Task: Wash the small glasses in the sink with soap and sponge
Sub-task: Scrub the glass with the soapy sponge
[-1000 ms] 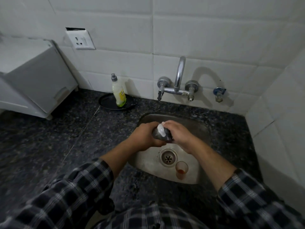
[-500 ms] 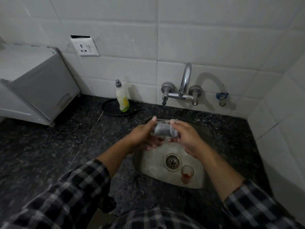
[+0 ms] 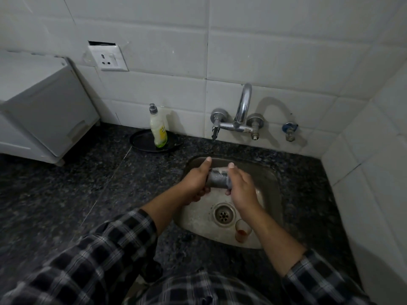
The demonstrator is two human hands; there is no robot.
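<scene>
A: The small glass (image 3: 217, 181) was held sideways between both hands, up above the back half of the sink (image 3: 274, 186). It was a short cylinder, grey and cloudy, with a pale smear of suds along its top.

B: Both hands had it! The left hand (image 3: 193, 183) gripped one end, thumb pointing up and fingers curled beneath. The right hand (image 3: 241, 189) wrapped the other end, thumb on top. Whether a sponge sat inside that grip, I couldn't tell.

A: Below them, a second glass (image 3: 242, 231) stood upright on the sink floor, just beside the round perforated drain (image 3: 224, 214). It was clear-walled, with reddish residue at the bottom.

B: The sink was dull stainless steel with rounded corners, sunk into a dark speckled stone counter (image 3: 66, 183).

A: Behind it, a chrome faucet (image 3: 242, 106) arched out of the white tiled wall (image 3: 275, 51), with a small blue-capped valve (image 3: 290, 128) off to its right.

B: Over on the left, a yellow-green soap bottle (image 3: 158, 128) with a grey cap stood upright on a flat black round plate (image 3: 141, 143). Farther left, a white boxy appliance (image 3: 48, 106) sat on the counter, and there was a white socket (image 3: 108, 58) on the tiles above.
</scene>
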